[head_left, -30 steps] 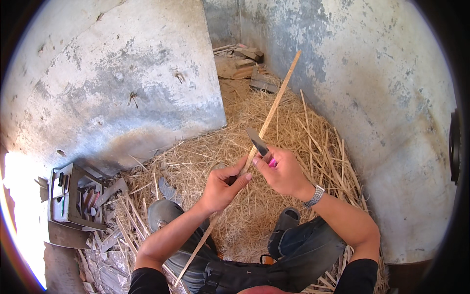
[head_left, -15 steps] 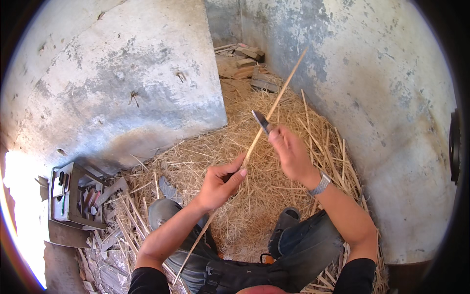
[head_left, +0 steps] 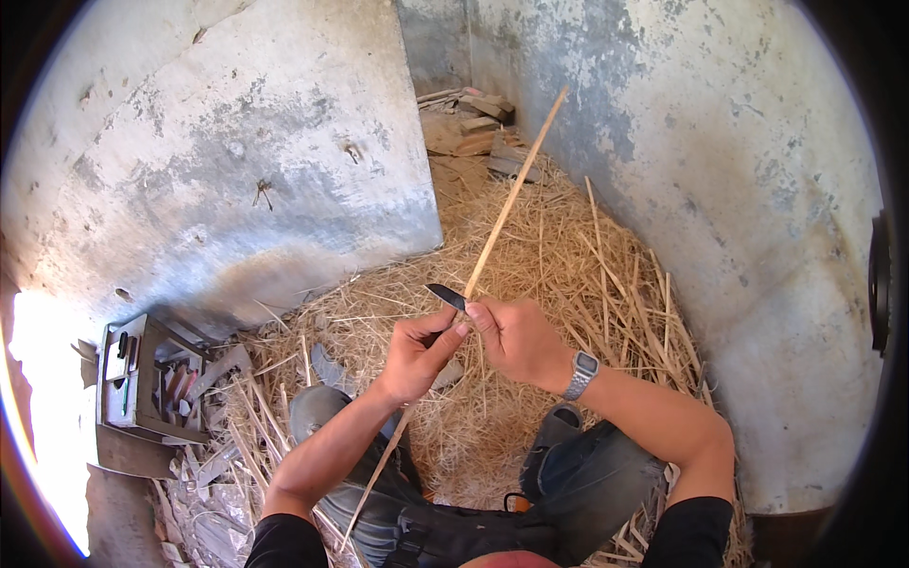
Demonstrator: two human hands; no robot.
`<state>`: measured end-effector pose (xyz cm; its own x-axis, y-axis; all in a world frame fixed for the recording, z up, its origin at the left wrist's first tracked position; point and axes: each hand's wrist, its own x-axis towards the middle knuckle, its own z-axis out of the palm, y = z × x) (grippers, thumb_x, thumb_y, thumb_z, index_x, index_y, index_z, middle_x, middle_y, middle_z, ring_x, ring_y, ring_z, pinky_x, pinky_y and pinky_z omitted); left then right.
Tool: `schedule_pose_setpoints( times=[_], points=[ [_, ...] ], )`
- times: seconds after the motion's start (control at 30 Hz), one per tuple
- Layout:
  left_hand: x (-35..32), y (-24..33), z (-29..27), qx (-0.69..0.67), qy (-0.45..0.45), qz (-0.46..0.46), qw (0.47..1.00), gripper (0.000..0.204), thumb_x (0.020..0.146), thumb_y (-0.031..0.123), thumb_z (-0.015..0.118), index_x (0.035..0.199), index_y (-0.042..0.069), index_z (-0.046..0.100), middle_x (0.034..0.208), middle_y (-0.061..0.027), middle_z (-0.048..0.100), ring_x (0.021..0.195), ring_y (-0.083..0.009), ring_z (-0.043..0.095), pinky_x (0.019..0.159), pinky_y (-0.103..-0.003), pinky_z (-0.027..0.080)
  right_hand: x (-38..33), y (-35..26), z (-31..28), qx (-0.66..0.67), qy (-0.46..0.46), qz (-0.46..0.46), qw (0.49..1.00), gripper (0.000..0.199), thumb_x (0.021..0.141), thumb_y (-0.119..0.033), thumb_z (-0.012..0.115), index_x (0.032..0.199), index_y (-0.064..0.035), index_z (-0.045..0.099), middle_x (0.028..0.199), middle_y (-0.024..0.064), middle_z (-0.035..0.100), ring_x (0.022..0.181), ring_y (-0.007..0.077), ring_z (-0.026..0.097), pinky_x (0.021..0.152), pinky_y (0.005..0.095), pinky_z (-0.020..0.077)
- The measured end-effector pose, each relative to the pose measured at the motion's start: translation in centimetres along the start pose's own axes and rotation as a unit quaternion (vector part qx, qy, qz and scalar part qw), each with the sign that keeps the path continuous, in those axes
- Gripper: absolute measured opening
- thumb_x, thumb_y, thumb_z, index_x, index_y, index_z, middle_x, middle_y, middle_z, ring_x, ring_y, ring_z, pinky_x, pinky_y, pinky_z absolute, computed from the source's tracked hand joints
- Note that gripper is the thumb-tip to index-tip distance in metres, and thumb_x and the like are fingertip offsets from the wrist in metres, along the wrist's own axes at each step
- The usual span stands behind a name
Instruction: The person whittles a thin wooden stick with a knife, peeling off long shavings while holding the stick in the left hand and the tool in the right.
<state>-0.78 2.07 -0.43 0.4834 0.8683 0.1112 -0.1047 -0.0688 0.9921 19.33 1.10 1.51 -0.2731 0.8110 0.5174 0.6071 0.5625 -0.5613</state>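
Note:
A long thin wooden strip (head_left: 511, 194) runs slantwise from near my left leg up toward the far wall. My left hand (head_left: 418, 355) is closed round the middle of it, thumb on top. Close beside it, my right hand (head_left: 523, 339) grips a knife, its handle hidden in the fist. The dark knife blade (head_left: 445, 295) points left and lies across the strip just beyond my left fingers. Both hands nearly touch above the shavings. A metal watch (head_left: 581, 375) is on my right wrist.
Wood shavings (head_left: 473, 426) cover the floor between my legs. Loose strips (head_left: 653, 331) lie along the right wall (head_left: 757, 237). At the left stands a small wooden box (head_left: 142, 379) with tools, and a pale slab or wall (head_left: 284, 142) rises behind. Wood pieces (head_left: 483, 118) lie far back.
My right hand has drawn the knife down along the strip toward my left hand. The strip's far end has shifted slightly left; my left hand keeps its grip.

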Motion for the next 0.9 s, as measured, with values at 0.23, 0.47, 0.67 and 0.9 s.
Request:
schedule_pose_setpoints(
  times=[0.23,0.47,0.67,0.9],
  points=[
    [0.0,0.3,0.6,-0.089,-0.067,-0.019,0.994,0.041,0.105,0.011,0.052,0.145,0.003,0.049,0.061,0.0061,0.041,0.051,-0.0028,0.035,0.047,-0.022,0.029,2.7,4.5,-4.3,-0.031,0.081,0.115,0.99,0.047,0.106,-0.034,0.045,0.074,-0.0035,0.06,0.048,0.0111,0.048,0.038,0.0205,0.046,0.039,0.037,0.0334],
    [-0.4,0.1,0.1,-0.132,-0.097,-0.038,0.986,0.043,0.106,0.012,0.047,0.148,0.004,0.046,0.06,0.0054,0.031,0.048,-0.0045,0.03,0.045,-0.023,0.025,1.5,1.6,-3.4,-0.07,0.055,0.063,0.994,0.042,0.105,-0.032,0.048,0.081,-0.0028,0.065,0.053,0.0154,0.054,0.042,0.0283,0.053,0.041,0.0381,0.0397],
    [0.0,-0.3,-0.1,-0.115,-0.07,-0.032,0.99,0.041,0.106,0.014,0.046,0.146,0.003,0.047,0.061,0.0062,0.029,0.047,-0.0046,0.028,0.044,-0.023,0.023,1.2,0.7,-1.9,-0.056,0.051,0.036,0.996,0.045,0.104,-0.035,0.047,0.079,-0.0027,0.066,0.052,0.0171,0.055,0.044,0.0329,0.055,0.042,0.0408,0.0422],
    [-0.2,0.3,1.1,-0.115,-0.103,-0.046,0.987,0.042,0.106,0.015,0.046,0.146,0.001,0.047,0.06,0.0069,0.029,0.046,-0.0037,0.029,0.043,-0.023,0.023,1.6,5.0,-5.1,-0.107,0.094,0.164,0.976,0.05,0.105,-0.036,0.045,0.077,-0.0013,0.066,0.054,0.0199,0.056,0.047,0.0387,0.055,0.044,0.047,0.0423]
  ],
)
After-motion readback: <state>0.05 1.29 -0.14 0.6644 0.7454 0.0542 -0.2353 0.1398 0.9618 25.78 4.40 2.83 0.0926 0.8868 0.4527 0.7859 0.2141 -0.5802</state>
